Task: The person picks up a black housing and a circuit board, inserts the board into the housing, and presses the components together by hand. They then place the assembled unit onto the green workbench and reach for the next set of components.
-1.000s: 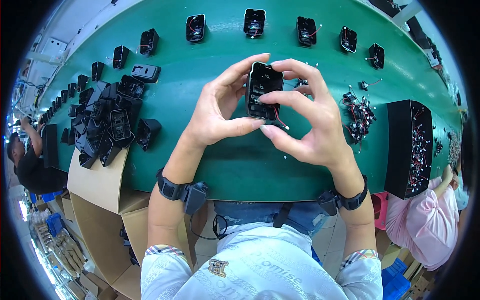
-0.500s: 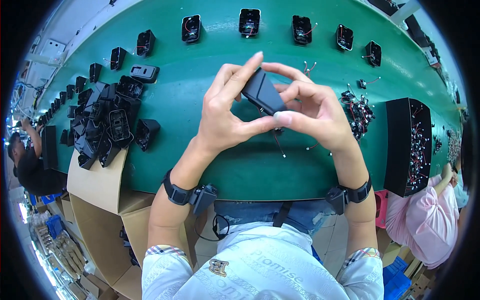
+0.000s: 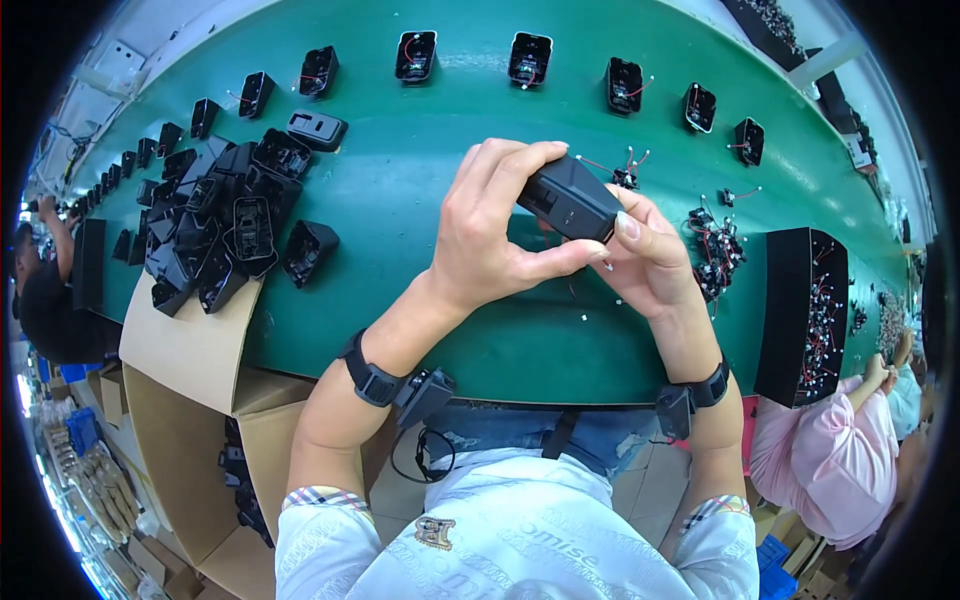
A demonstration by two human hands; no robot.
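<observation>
A black plastic housing (image 3: 572, 196) is held in the air above the green table, tilted, with its closed outer side up. My left hand (image 3: 488, 225) grips its left end, fingers over the top and thumb along the near edge. At the right end my right hand (image 3: 652, 252) closes on the corner, thumb on top and fingers beneath. Thin wires show below it, partly hidden by my hands. Just beyond my right hand lies a small black part with red wires (image 3: 626, 178). A heap of wired parts (image 3: 716, 255) is to its right.
Open black housings (image 3: 415, 57) stand in a curved row along the far side. At left are a pile of housings (image 3: 215, 215) and an open cardboard box (image 3: 190, 350). A black bin (image 3: 785, 310) of wired parts stands at right. Other people (image 3: 830, 450) sit at both sides.
The black housing has turned in my hands, showing more of its broad outer side, and moved right and slightly nearer. My view has shifted a little too.
</observation>
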